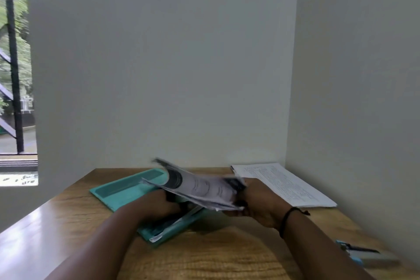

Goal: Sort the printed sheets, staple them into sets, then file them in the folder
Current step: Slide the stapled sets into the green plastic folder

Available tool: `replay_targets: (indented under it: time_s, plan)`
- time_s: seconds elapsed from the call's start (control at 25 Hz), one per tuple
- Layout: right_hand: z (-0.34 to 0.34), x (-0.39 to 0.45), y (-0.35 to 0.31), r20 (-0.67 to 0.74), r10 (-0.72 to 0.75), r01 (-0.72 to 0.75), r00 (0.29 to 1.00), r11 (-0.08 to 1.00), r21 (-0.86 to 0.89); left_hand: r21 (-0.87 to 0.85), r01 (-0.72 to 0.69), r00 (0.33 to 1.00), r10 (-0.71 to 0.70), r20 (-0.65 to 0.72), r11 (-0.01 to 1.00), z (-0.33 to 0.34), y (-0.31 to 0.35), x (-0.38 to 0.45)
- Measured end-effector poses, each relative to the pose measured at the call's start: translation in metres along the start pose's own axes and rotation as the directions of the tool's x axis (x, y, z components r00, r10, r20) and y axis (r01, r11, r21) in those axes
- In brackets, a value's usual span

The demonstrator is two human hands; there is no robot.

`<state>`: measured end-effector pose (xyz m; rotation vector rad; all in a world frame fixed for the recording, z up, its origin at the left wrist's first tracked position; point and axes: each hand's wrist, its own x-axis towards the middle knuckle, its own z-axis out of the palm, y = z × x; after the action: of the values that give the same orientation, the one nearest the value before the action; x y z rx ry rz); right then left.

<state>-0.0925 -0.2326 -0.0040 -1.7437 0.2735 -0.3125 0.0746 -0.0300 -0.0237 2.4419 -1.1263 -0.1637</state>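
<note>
I see the floppy bundle of printed white sheets (200, 186), blurred, held just above the open teal plastic folder (127, 188) at mid-table. My right hand (256, 207) grips its right edge; my left hand (159, 204) grasps underneath, I think. The thin pages fan, so some could slip and mix. A flat paper stack (284, 184) lies far right, a blue stapler (359, 253) near right on glossy wood.

Daylight is coming in from the window (16, 75), glaring on the bench (34, 223) below it; the sheets (200, 185) are blurring with motion.
</note>
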Motion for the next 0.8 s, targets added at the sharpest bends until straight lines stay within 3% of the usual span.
replay_targets:
  time_s: [0.08, 0.24, 0.4, 0.6, 0.8]
  plan:
    - [-0.003, -0.021, 0.008, -0.018, -0.127, 0.119, 0.992, 0.964, -0.237, -0.055, -0.009, 0.998, 0.012, 0.065, 0.998, -0.002, -0.004, 0.000]
    - [-0.011, -0.056, 0.018, 0.082, -0.190, 0.207, 0.978, 0.896, -0.393, -0.158, 0.048, 0.994, -0.031, 0.107, 0.986, -0.004, -0.010, 0.001]
    - [-0.027, -0.074, 0.009, 0.114, -0.206, 0.235, 0.972, 0.837, -0.494, 0.077, 0.157, 0.988, -0.156, -0.019, 0.985, -0.011, -0.008, -0.002]
    - [-0.038, -0.086, -0.001, 0.118, -0.185, 0.219, 0.976, 0.809, -0.546, 0.123, 0.085, 0.992, -0.073, -0.100, 0.989, -0.013, 0.001, -0.004]
    - [-0.052, -0.099, -0.003, 0.107, -0.162, 0.193, 0.981, 0.765, -0.614, 0.171, 0.077, 0.997, -0.073, -0.031, 0.982, -0.013, 0.011, -0.006]
